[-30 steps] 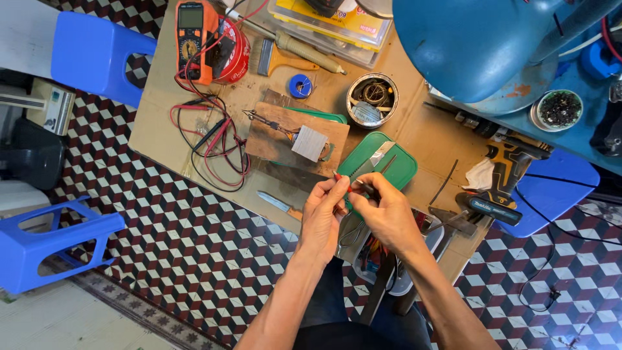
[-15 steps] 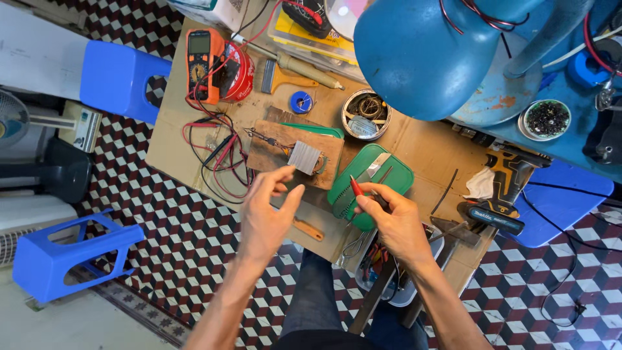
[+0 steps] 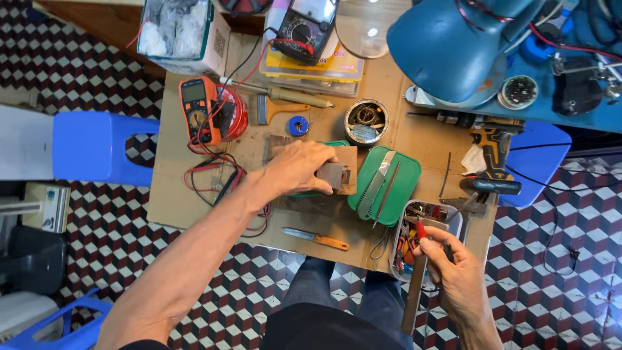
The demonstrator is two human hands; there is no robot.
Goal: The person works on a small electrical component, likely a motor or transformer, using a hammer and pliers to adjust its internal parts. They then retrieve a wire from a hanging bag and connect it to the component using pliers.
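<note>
Left hand lies palm-down over a small grey metal block, fingers curled around it in a loose grasp. The block sits on a flat brown wooden board on the bench, just left of the green plastic lid. The block is boxy with dull faces; how it is oriented under the fingers can't be made out

Right hand is below-right of the green lid, at the bench edge, closed around a red-tipped slim tool with its tip pointing up toward the lid. A long flat brown bar runs down past the same hand, long axis near vertical; can't tell whether the hand grips it

On the lid: a flat steel strip and a thin dark rod, both lying diagonally. Orange-handled knife lies below the board, blade pointing left. Open metal tray of pliers and small tools sits right of the lid
</note>
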